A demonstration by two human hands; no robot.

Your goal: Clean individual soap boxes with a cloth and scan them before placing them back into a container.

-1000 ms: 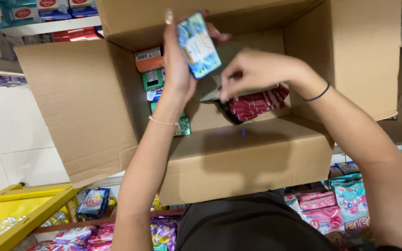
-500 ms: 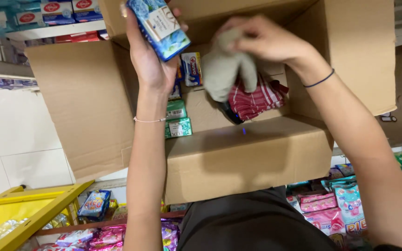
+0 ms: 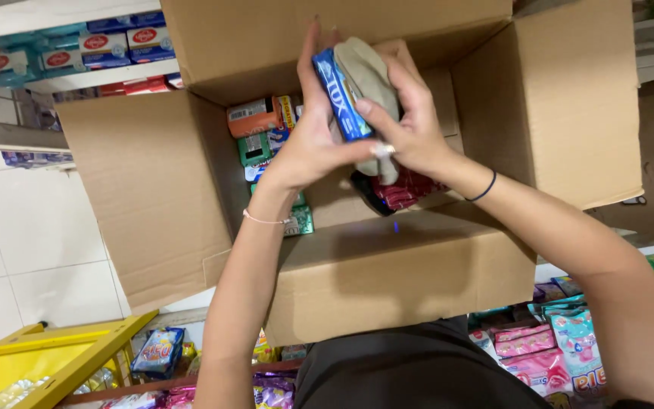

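- A shop corner: white floor tiles (image 3: 32,220) at left, shelves of packets below, a yellow stand (image 3: 54,352) by the floor.
- One open cardboard box (image 3: 387,276) rests against the person; four flaps spread wide, leaving open room above its mouth.
- Over the box, the left hand (image 3: 308,148) grips one blue soap box (image 3: 341,95); the right hand (image 3: 410,125) presses one grey cloth (image 3: 365,72) against it, hands touching.
- Inside lie one orange can (image 3: 253,117), green packets (image 3: 255,148) and red packets (image 3: 406,189), too bunched to count.
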